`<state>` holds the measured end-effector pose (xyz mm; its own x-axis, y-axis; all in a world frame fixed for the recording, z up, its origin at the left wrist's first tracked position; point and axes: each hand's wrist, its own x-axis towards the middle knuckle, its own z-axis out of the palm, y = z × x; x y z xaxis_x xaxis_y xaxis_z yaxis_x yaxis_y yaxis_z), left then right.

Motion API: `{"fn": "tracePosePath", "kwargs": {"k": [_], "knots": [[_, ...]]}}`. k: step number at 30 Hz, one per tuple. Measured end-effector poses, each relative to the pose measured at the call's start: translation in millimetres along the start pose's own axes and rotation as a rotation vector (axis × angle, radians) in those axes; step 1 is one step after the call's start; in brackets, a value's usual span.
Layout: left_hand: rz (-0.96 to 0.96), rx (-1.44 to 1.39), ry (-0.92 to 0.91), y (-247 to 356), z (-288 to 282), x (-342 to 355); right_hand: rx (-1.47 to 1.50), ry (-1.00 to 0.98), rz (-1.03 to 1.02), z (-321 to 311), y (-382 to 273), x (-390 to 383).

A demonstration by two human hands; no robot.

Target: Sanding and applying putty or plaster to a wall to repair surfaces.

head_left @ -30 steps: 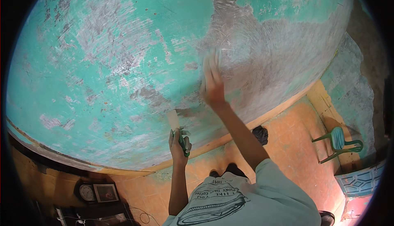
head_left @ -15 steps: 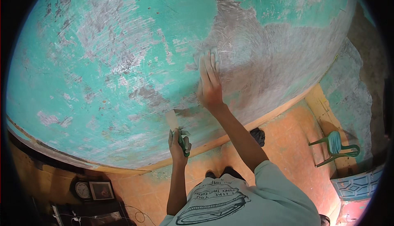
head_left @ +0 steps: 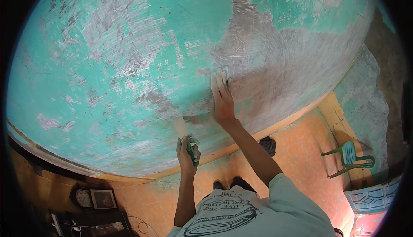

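A putty knife [head_left: 181, 126] with a pale flat blade and green handle is in my left hand [head_left: 186, 151]. The fingers are wrapped round the handle, and the blade points up at the lower part of the wall. My right hand [head_left: 222, 97] lies against the painted wall [head_left: 185, 26], fingers stretched out and close together. Whether anything is under its palm is hidden. The hand rests where turquoise paint meets a bare grey patch [head_left: 258, 43]. Scratches and worn spots mark the paint around it.
An orange tiled floor [head_left: 292, 151] runs below the wall. A dark bundle [head_left: 268, 145] lies at the wall's foot. On the right stand a green chair [head_left: 350, 155] and a blue patterned panel [head_left: 372, 198]. Lower left are a clock [head_left: 84, 198], a framed picture [head_left: 103, 199] and loose cable [head_left: 144, 226].
My right hand has slid down the wall a little, toward me. My left hand with the putty knife has stayed almost in place.
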<state>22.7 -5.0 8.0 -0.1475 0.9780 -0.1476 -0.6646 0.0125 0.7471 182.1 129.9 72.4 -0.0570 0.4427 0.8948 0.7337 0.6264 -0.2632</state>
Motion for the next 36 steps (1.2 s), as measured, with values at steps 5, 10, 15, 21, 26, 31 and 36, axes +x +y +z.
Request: {"fn": "tracePosePath", "kwargs": {"k": [5,10,15,21,26,31,36], "knots": [[0.012,0.027,0.009,4,0,-1,0.045,0.010,-0.008,-5,-8,25],[-0.002,0.014,-0.009,2,0,1,0.018,0.013,0.008,-3,-3,11],[0.006,0.015,0.010,4,-1,-1,0.032,0.044,-0.001,-6,-13,24],[-0.032,0.007,-0.005,3,-2,0,-0.008,0.014,0.002,-1,-4,14],[-0.014,0.012,0.004,4,1,-1,0.019,0.013,0.024,-3,-6,19],[-0.013,-0.011,-0.022,1,-1,2,0.001,0.028,-0.004,0,1,14],[-0.006,-0.027,-0.014,0,-4,1,0.033,0.095,-0.040,-3,-6,33]]}}
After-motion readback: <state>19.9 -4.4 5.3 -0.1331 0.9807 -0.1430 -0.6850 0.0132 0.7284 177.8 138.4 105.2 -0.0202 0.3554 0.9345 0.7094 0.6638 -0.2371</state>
